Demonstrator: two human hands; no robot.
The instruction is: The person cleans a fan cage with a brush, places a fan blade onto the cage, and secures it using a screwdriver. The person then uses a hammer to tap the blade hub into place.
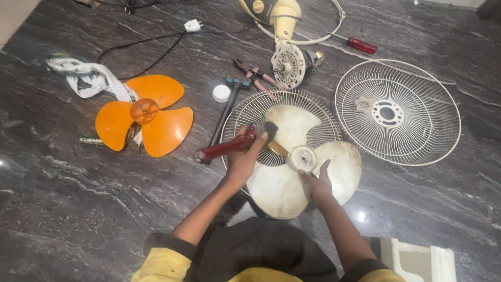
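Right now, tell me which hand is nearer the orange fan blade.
Left. The left hand, holding a brush, is just right of the orange blade; the right hand lies farther right, on the white blade.

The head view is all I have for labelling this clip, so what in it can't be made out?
- Brush bristles: blurred in the left hand.
- Fan guard: lower part hidden behind the pale fan blade that the right hand steadies.
- Fan body: cut off by the top edge.

Dark marble floor (pixel 78 209) with pale veins, glossy; light glare near right. Lighter strip (pixel 15 15) far left.
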